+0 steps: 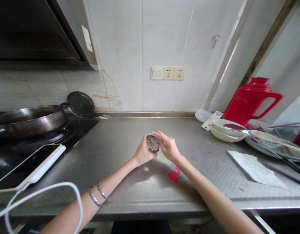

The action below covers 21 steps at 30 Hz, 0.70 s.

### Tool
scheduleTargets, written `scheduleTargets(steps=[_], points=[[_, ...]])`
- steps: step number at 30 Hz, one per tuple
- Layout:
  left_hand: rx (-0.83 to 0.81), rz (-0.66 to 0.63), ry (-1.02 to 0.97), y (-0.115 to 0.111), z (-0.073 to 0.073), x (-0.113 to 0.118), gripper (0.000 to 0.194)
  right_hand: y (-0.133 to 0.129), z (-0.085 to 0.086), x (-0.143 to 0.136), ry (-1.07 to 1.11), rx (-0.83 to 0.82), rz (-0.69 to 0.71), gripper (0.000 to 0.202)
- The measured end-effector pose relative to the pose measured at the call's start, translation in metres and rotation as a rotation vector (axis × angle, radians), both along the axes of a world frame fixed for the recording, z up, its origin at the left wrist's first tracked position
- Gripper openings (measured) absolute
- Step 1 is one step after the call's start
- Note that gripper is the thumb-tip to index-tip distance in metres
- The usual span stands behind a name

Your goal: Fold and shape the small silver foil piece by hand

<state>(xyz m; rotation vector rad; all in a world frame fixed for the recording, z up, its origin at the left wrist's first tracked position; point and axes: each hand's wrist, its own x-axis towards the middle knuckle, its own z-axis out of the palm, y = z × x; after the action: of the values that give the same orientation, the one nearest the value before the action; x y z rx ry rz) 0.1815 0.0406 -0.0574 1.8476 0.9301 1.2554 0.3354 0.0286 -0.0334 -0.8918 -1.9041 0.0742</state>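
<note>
A small clear glass (152, 144) is held just above the steel counter, its round top facing me. My left hand (142, 152) curls around its left side and underside. On the other side, the fingers of my right hand (168, 147) are closed together against the upper right of its rim. What the glass contains, if anything, is too small to make out. A flat red scrap with a ragged edge (174, 175) lies on the counter below my right wrist.
A pan (30, 122) sits on the stove at left, with a phone in a case (30, 167) and its white cable (54, 185) nearer me. At right are stacked bowls (226, 138), a patterned plate (259, 148), a white tissue (255, 169) and a red thermos (248, 102).
</note>
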Motion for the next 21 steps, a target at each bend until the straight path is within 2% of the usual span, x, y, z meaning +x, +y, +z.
scheduleTargets(steps=[6,10,17,21], points=[[-0.011,-0.046,-0.057,0.003,-0.002,-0.001,0.075,-0.004,0.005,0.003,-0.2,0.188,0.142,0.041],[0.01,-0.065,-0.063,0.003,-0.001,0.002,0.069,-0.01,0.011,0.002,-0.342,0.304,0.181,0.042],[-0.041,-0.096,-0.078,0.0,0.001,0.003,0.065,-0.006,0.014,0.0,-0.323,0.222,0.096,0.039],[-0.034,-0.069,-0.07,0.002,-0.002,0.002,0.066,-0.008,0.014,-0.002,-0.3,0.192,0.113,0.033]])
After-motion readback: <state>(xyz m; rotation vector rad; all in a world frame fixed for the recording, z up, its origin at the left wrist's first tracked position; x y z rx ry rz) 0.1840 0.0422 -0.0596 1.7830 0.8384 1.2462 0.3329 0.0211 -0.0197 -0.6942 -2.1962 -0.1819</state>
